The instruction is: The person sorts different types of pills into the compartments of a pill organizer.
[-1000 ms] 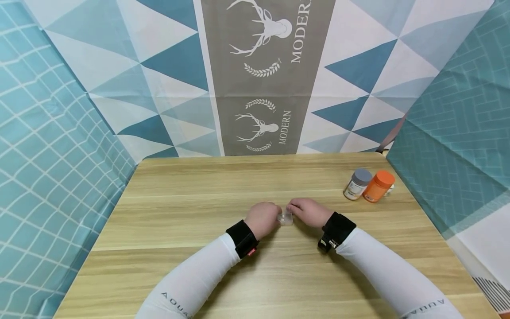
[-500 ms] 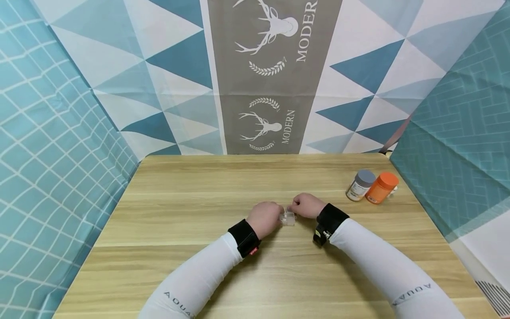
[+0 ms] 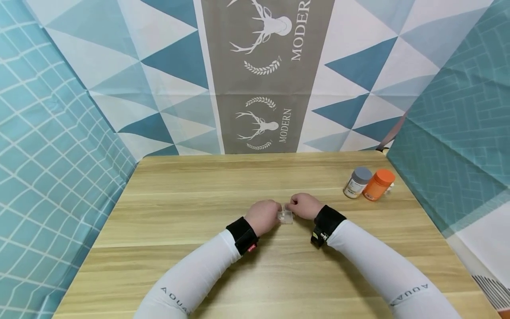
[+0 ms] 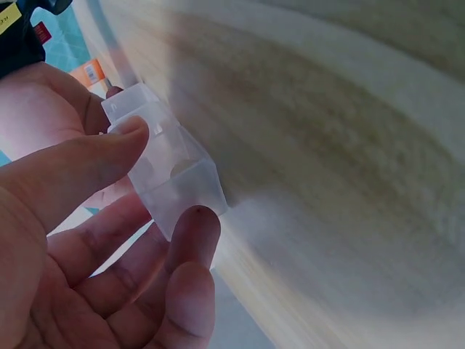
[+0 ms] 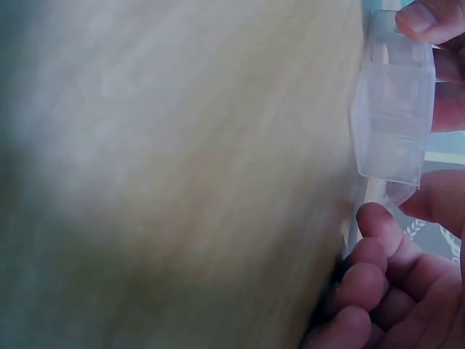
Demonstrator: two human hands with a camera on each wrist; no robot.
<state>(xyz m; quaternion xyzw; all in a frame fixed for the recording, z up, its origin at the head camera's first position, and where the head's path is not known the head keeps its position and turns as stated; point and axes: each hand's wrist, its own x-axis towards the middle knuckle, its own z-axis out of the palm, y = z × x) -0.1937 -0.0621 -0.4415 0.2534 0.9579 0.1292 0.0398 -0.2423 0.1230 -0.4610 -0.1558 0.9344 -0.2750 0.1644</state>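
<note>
A small clear plastic box (image 3: 285, 216) is held just above the wooden table (image 3: 179, 221), between both hands. My left hand (image 3: 275, 213) pinches it, and in the left wrist view thumb and fingertip clamp the box (image 4: 182, 163) from opposite sides. My right hand (image 3: 292, 207) meets the box's other end. In the right wrist view its curled fingers (image 5: 374, 222) and thumb close on the lower edge of the box (image 5: 392, 102). The box's inside looks hazy and I cannot tell its contents.
A grey-capped bottle (image 3: 357, 182) and an orange bottle (image 3: 378, 184) stand together at the table's right side, near the back. Patterned cloth walls enclose the table at the back, left and right.
My right hand and forearm have drawn in leftward, closer to the left hand. The box stays between the hands at the same spot.
</note>
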